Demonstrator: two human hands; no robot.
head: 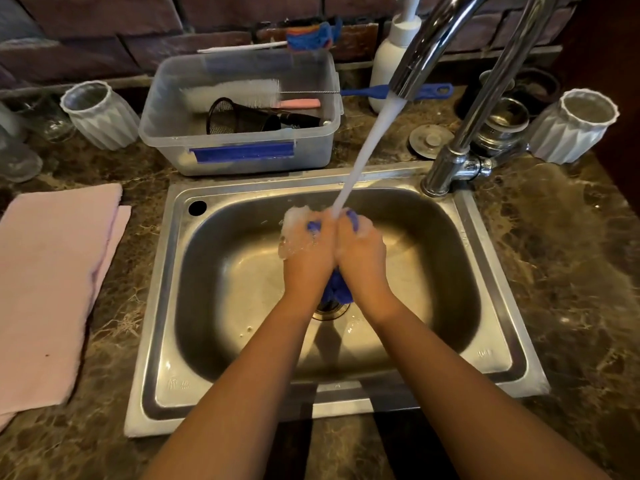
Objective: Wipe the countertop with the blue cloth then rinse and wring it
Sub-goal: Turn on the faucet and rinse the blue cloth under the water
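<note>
The blue cloth (pixel 335 289) is bunched between both my hands over the middle of the steel sink (pixel 242 358). My left hand (pixel 308 258) and my right hand (pixel 362 254) are pressed together, both closed on the cloth. Bits of blue show above my fingers and a wad hangs below my palms, above the drain. A white stream of water (pixel 367 150) runs from the chrome tap (pixel 426 46) onto my hands and splashes over the left one. Brown marble countertop (pixel 554 254) surrounds the sink.
A pink towel (pixel 52 289) lies on the counter at left. Behind the sink stands a clear plastic tub (pixel 239 157) with brushes and a strainer. White ribbed cups (pixel 100 116) (pixel 571 126), a soap pump bottle (pixel 388 60) and a sink plug (pixel 431 140) sit at the back.
</note>
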